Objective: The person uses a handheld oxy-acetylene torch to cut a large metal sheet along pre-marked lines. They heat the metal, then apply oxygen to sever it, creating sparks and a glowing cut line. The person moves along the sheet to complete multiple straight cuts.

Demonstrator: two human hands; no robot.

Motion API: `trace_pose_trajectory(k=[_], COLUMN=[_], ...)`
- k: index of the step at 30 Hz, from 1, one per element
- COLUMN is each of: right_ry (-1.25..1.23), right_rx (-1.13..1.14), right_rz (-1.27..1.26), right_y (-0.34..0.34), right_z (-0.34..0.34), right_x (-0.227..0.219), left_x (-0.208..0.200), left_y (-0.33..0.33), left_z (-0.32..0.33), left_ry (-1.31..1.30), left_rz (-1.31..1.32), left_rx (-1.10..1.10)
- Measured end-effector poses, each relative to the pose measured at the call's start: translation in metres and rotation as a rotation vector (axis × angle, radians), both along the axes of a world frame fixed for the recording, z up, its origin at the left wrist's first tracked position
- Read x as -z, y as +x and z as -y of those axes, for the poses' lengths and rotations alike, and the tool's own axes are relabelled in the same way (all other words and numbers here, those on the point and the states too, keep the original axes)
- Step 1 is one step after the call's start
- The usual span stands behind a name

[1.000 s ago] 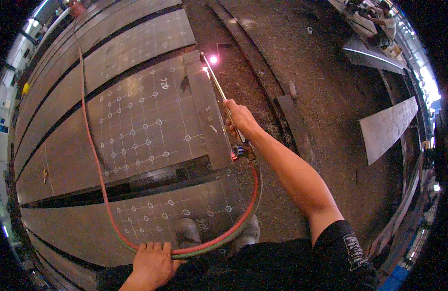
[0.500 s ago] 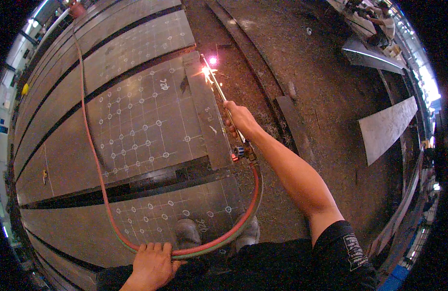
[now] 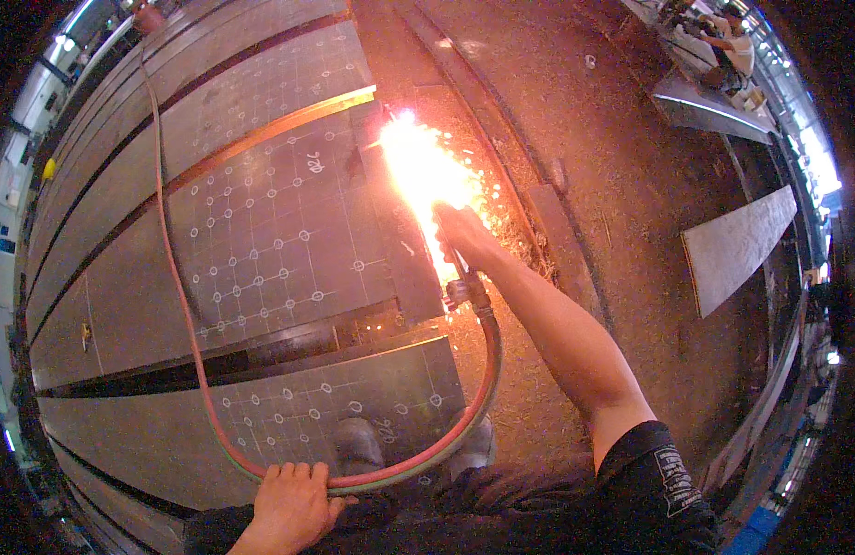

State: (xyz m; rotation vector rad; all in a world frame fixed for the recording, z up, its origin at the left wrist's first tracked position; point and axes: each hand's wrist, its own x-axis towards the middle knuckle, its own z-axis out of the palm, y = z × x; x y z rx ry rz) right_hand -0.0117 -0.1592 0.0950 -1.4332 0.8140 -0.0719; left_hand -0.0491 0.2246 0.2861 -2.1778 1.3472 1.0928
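My right hand (image 3: 462, 236) is closed round the shaft of a cutting torch (image 3: 468, 292), whose valve end shows below the fist. A blaze of sparks (image 3: 425, 166) hides the torch's front length and tip at the right edge of a steel plate (image 3: 344, 213). Chalk circles and crossing lines mark that plate. From the torch, a red and green twin hose (image 3: 483, 379) loops down toward me. My left hand (image 3: 294, 507) is wrapped over the hose at the lower middle, then the hose runs up and away across the plates.
More chalk-marked plates (image 3: 261, 88) lie beyond and nearer, with dark gaps between them. My shoes (image 3: 358, 442) stand by the nearest plate's edge. On the brown floor at right lie a pale steel offcut (image 3: 742, 250) and a long steel strip (image 3: 501, 120). A person (image 3: 731, 51) sits far right.
A small bright point with few sparks has grown into a large glare with sparks spraying along the plate's edge and onto the floor. Both hands stay nearly in place.
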Motion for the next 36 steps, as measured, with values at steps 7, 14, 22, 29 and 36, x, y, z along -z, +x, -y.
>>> trace_pose_trajectory(k=[7,14,22,29,36], right_ry=[0.035,-0.022,-0.042,-0.887,-0.772], right_rx=[0.006,0.002,0.024,-0.506,-0.378], right_rz=[-0.07,0.002,-0.062,-0.115,0.095], right_y=[-0.006,-0.008,-0.002,-0.001,0.002], right_z=[0.012,0.012,0.008,0.03,0.061], right_x=[-0.004,0.006,-0.009,0.023,0.118], left_x=[0.002,0.001,0.007,0.005,0.008], left_y=[0.001,0.0,0.002,0.001,0.001], left_z=[0.003,0.004,0.001,0.001,0.005], left_ry=[-0.021,-0.026,0.002,-0.045,-0.055], left_rz=[-0.006,-0.006,-0.013,-0.004,-0.004], left_rx=[0.025,0.029,0.021,0.026,0.043])
